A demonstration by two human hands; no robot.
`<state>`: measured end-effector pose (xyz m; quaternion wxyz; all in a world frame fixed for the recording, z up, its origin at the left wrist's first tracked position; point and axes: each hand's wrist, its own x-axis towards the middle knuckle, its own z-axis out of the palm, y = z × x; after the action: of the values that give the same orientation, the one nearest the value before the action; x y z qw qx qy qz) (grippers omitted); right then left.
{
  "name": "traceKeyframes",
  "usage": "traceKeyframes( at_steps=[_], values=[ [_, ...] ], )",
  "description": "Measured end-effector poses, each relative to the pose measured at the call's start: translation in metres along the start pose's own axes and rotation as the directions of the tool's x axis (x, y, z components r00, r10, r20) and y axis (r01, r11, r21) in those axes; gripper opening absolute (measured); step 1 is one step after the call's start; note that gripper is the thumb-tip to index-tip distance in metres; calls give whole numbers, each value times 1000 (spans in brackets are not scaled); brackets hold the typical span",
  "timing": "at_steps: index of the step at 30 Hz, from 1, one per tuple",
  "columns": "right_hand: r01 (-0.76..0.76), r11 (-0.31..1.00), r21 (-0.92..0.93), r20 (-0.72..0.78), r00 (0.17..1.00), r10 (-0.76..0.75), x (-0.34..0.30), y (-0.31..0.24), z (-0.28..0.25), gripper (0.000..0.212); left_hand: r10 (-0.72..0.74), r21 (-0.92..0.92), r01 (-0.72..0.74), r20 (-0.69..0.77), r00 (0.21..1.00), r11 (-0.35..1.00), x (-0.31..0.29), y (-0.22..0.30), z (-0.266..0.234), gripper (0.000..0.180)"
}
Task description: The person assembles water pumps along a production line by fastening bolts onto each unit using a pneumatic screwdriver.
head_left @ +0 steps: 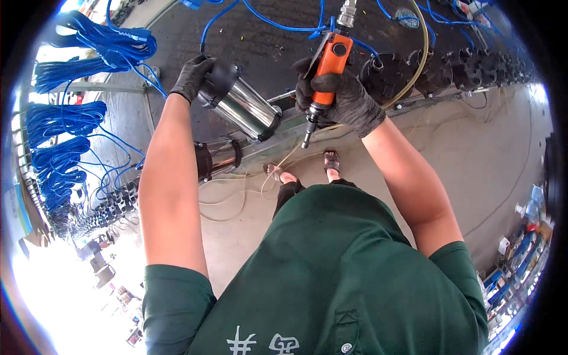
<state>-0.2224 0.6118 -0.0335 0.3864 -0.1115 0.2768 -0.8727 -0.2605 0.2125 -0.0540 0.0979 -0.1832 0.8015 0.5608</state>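
Observation:
My left hand (194, 78), in a dark grey glove, is closed on the black end of a shiny metal cylinder (244, 110), beside its blue cable. The cylinder lies slanted on the bench, its other black end toward the front edge. Wrapped in my gloved right hand (353, 105) is an orange air screwdriver (331, 66). Its socket tip (306, 139) points down toward me, past the bench edge and apart from the cylinder. A metal hose fitting (347, 14) joins the tool's upper end. The palm side of each hand is hidden.
Coiled blue cables (65, 118) hang in bundles on the left. A second cylinder (220, 157) lies by my left forearm. More black-ended units (387, 74) line the bench (260, 44) to the right. A yellowish hose (421, 56) curves past my right hand; thin hoses lie on the floor.

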Motion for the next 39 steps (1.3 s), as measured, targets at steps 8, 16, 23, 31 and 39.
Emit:
traceKeyframes(
  at_steps=[8,16,23,31,39],
  values=[
    [134,991,-22,-26,991,-135,3,8,5,45,156,181,-152,-7,988,972,-36,7,40,21],
    [199,935,-293,-200,944,-263,0,10,28,50,527,804,-356,62,847,476,-142,26,106,29],
    [232,866,-443,-51,958,-282,14,24,44,53,558,762,-211,-227,798,612,-188,20,127,28],
    [237,819,-523,20,964,-266,32,37,67,45,505,753,-161,-251,826,638,-188,18,126,30],
    [334,467,-819,396,918,37,59,44,52,42,563,736,-261,-193,803,625,-198,23,124,54]
  ],
)
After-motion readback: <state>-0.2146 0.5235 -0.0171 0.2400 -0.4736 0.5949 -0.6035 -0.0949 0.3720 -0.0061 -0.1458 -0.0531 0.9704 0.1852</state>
